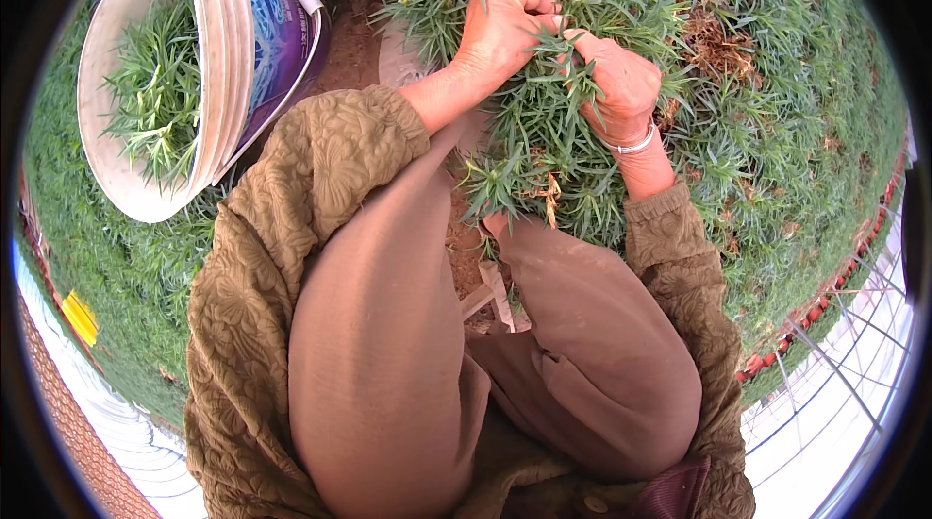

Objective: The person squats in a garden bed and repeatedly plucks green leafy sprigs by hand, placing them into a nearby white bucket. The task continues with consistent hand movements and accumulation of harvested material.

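Note:
Thumb and forefinger of my left hand [502,27] pinch at a leafy shoot in the green bed, close to my right thumb. The fingers mostly hide what lies between them. My right hand [625,82] is closed around a small bunch of leafy shoots [580,82], its thumb raised along the stems. Dense, narrow-leaved plants [539,133], resembling carnations, surround both hands. On the left, a white plastic bucket [226,67] lies tilted with its mouth towards me. Cut leafy shoots [160,89] fill part of it.
Bare reddish soil [349,46] shows between the bucket and the plants. Dry brown plant matter [717,46] lies in the bed at right. Wire netting [823,351] and a red edging [823,308] run along the right rim. A yellow object [80,318] stands at far left.

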A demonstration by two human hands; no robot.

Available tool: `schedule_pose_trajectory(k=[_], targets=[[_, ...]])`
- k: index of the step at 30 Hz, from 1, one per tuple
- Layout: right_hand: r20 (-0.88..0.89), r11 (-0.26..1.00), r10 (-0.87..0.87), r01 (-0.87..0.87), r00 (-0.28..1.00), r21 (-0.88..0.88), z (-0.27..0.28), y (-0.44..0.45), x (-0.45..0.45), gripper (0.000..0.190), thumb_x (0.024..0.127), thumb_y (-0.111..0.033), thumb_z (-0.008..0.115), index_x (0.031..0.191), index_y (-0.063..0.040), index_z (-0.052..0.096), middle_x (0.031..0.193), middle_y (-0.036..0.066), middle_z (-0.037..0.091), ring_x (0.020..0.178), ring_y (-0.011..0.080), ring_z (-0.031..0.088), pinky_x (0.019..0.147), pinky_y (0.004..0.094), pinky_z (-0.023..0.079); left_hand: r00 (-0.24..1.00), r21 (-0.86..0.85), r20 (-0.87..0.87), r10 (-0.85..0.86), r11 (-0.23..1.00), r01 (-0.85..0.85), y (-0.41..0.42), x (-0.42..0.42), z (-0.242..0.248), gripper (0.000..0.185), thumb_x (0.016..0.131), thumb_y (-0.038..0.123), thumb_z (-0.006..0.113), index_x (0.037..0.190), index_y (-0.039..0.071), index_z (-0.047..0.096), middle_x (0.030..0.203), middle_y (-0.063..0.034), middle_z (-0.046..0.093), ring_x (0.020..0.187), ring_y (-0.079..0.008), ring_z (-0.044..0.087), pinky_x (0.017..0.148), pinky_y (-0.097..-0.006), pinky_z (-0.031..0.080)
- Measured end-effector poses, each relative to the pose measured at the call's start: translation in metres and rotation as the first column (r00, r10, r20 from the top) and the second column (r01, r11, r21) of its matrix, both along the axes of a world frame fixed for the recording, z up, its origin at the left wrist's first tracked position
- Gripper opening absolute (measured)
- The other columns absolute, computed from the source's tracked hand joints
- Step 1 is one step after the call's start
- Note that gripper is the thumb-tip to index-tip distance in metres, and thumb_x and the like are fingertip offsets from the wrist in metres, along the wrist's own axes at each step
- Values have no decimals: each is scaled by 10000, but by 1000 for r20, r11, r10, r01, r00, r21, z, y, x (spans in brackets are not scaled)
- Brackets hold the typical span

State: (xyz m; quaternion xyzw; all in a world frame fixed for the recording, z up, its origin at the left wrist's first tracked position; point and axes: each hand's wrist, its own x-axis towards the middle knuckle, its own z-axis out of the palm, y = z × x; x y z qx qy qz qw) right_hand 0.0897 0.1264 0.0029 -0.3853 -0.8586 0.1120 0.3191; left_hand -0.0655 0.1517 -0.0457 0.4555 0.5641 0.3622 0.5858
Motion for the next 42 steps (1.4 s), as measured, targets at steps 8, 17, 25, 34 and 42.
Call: schedule_pose_trajectory(k=[8, 17, 25, 34, 42], targets=[[-334, 590, -681, 218, 652, -777, 1, 5, -2, 151, 789, -108, 710, 866, -25, 611, 633, -8, 584, 497, 64, 528, 454, 225, 430, 994, -170, -95, -46, 985, 29, 9, -10, 19, 364, 770, 360, 687, 922, 30, 712, 751, -53, 680, 699, -117, 609, 705, -293, 494], [-391, 543, -738, 141, 550, -828, 5, 9, -4, 115, 797, -113, 694, 829, -35, 615, 602, -14, 549, 415, 50, 456, 381, 192, 375, 946, 2, -234, -223, 973, 230, 22, -1, 13, 262, 751, 288, 682, 965, 139, 709, 773, -36, 679, 702, -162, 628, 703, -316, 495], [-300, 479, -773, 206, 559, -853, 7, 13, -7, 153, 775, -139, 699, 811, -7, 632, 591, 3, 568, 416, 56, 479, 384, 192, 377, 999, -50, -14, -37, 998, 36, 15, 3, 3, 127, 827, 140, 671, 861, 19, 659, 769, 10, 631, 707, -71, 545, 671, -242, 455], [-146, 482, -658, 264, 739, -836, 19, 33, -6, 298, 736, -259, 758, 795, 1, 624, 564, 18, 568, 399, 68, 486, 368, 225, 390, 999, 116, 46, -13, 993, 8, 6, 4, -7, 140, 798, 170, 687, 875, 58, 652, 715, -8, 631, 674, -91, 563, 642, -273, 472], [-35, 433, -602, 290, 797, -854, 13, 44, 1, 291, 729, -258, 792, 784, -32, 618, 569, 1, 547, 368, 47, 431, 345, 186, 329, 998, 116, -35, -57, 991, 61, 5, 1, 0, 158, 781, 196, 700, 880, 76, 675, 761, -40, 668, 708, -134, 620, 687, -305, 502]])
